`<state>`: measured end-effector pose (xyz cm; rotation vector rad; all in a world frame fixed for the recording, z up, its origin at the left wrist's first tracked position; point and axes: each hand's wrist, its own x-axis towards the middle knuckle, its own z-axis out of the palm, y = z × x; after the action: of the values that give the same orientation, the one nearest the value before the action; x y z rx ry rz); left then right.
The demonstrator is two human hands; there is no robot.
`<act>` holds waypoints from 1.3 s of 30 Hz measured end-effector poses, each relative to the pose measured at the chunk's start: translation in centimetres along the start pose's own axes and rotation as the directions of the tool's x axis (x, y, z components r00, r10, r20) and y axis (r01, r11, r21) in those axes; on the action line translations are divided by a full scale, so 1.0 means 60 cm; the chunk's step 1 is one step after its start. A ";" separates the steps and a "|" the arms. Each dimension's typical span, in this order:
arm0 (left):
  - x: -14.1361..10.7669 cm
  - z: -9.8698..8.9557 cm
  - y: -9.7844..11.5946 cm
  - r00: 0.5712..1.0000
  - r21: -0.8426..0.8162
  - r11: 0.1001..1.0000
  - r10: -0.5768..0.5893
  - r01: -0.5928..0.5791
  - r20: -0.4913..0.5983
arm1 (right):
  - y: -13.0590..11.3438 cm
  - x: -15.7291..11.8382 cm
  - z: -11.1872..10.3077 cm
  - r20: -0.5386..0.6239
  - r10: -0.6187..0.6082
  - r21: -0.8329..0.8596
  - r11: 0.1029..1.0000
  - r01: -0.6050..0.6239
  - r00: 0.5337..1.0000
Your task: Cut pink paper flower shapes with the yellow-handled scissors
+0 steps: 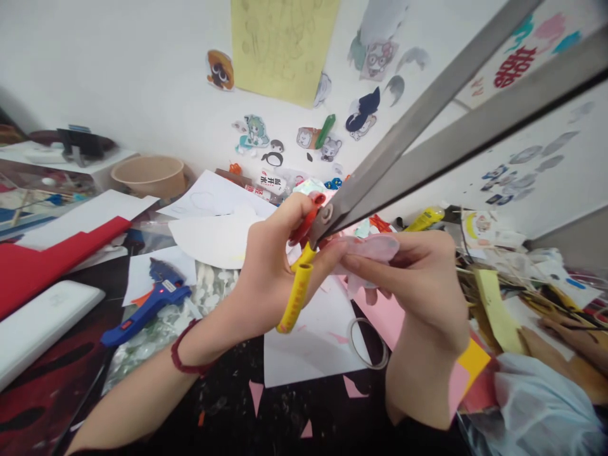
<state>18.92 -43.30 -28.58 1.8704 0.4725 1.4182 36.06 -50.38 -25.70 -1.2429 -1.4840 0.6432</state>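
Observation:
My left hand (270, 266) is closed around scissors with yellow and red handles. The long metal blades (408, 152) point up and to the right, slightly apart, very near the camera. My right hand (418, 285) pinches a small pale pink piece (370, 248) just below the scissors' pivot. The fingertips of both hands meet at this piece. A red band is round my left wrist. Beneath the hands lie a white sheet (308, 348) and pink paper (382, 310).
A blue glue gun (147, 301) lies at the left beside a white box (47, 323) and red sheet (57, 256). A tape ring (368, 343) sits near the middle. Pink scraps (256, 396) lie in front; a bluish plastic bag (546, 405) is at right.

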 end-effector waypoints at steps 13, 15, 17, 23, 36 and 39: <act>0.006 0.002 -0.014 0.990 0.062 0.996 0.076 -0.069 -0.117 | 0.024 0.024 0.010 0.092 0.100 0.083 0.991 -0.108 0.991; 0.006 0.003 -0.015 0.988 0.071 0.996 0.069 -0.059 -0.139 | 0.026 0.027 0.013 0.089 0.087 0.075 0.993 -0.094 0.992; 0.005 0.005 -0.015 0.987 0.074 0.996 0.056 -0.045 -0.153 | 0.028 0.029 0.015 0.086 0.083 0.063 0.994 -0.088 0.993; 0.008 0.005 -0.013 0.991 0.156 0.988 0.035 -0.015 -0.127 | 0.029 0.025 0.016 0.038 0.011 0.064 0.998 -0.013 0.999; 0.036 -0.012 -0.030 0.974 0.626 0.780 -0.139 -0.004 0.180 | 0.052 0.051 -0.040 -0.576 -0.374 -0.007 0.891 0.453 0.727; 0.032 -0.002 -0.021 0.967 0.636 0.772 -0.165 0.004 0.195 | 0.062 0.056 -0.036 -0.547 -0.403 -0.020 0.882 0.470 0.733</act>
<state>19.60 -41.13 -28.20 2.4763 0.9943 1.0062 39.69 -46.57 -27.10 -0.8296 -1.1691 0.0408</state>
